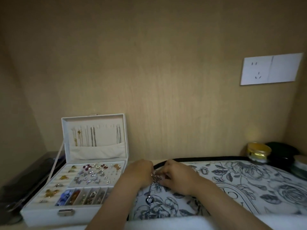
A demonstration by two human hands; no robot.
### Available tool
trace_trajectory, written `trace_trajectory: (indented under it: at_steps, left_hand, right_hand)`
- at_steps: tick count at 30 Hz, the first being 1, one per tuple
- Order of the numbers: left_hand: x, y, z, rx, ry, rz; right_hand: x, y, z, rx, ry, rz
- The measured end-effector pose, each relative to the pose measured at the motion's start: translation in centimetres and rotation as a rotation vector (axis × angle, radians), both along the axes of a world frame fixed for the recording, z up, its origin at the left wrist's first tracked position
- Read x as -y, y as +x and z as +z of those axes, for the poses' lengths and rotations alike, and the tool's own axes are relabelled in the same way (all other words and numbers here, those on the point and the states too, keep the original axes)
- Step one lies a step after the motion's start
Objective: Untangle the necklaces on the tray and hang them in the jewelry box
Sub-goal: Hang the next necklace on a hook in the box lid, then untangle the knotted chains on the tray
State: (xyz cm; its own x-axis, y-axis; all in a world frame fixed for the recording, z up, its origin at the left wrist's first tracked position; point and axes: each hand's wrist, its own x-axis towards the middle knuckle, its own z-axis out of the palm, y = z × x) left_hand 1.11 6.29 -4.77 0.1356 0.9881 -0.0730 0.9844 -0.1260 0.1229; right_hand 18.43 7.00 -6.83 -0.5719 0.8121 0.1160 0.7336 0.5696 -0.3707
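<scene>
A knot of silver necklaces (pixel 155 177) is pinched between my left hand (pixel 139 173) and my right hand (pixel 178 175), just above a floral blue-and-white tray (pixel 240 185). One chain hangs down from the knot to a round ring pendant (pixel 150 200) lying on the tray. To the left stands the white jewelry box (pixel 69 211), lid up. Several chains (pixel 86 136) hang from hooks inside the lid (pixel 94 120). Its lower section holds rings, earrings and small compartments.
A gold-lidded glass jar (pixel 258 152), a dark round object (pixel 282 153) and a pale jar (pixel 300 165) stand at the back right. A dark clear case (pixel 26 178) lies left of the box. A wall socket plate (pixel 270 68) is on the wooden back panel.
</scene>
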Motion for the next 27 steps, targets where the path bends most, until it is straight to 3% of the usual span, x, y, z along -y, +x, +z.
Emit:
trace_trajectory:
  at_steps: [9, 18, 22, 24, 27]
  left_hand:
    - [-0.4, -0.6, -0.5, 0.379, -0.030, 0.001]
    - [-0.2, 0.6, -1.4, 0.262, -0.008, -0.083]
    - [-0.3, 0.9, -1.6, 0.224, 0.105, -0.085]
    - [-0.4, 1.5, -2.0, 0.354, 0.157, -0.089]
    - [-0.2, 2.8, -2.4, 0.711, 0.084, -0.063]
  right_hand:
    - [-0.8, -0.5, -0.6, -0.014, 0.005, -0.065]
    - [-1.9, 3.8, 1.6, 0.148, -0.065, -0.200]
    - [-2.2, 4.1, 1.5, 0.146, -0.036, -0.213]
    - [-2.3, 3.7, 1.1, 0.032, -0.030, -0.204]
    - [-2.4, 3.2, 0.7, -0.243, -0.073, -0.214]
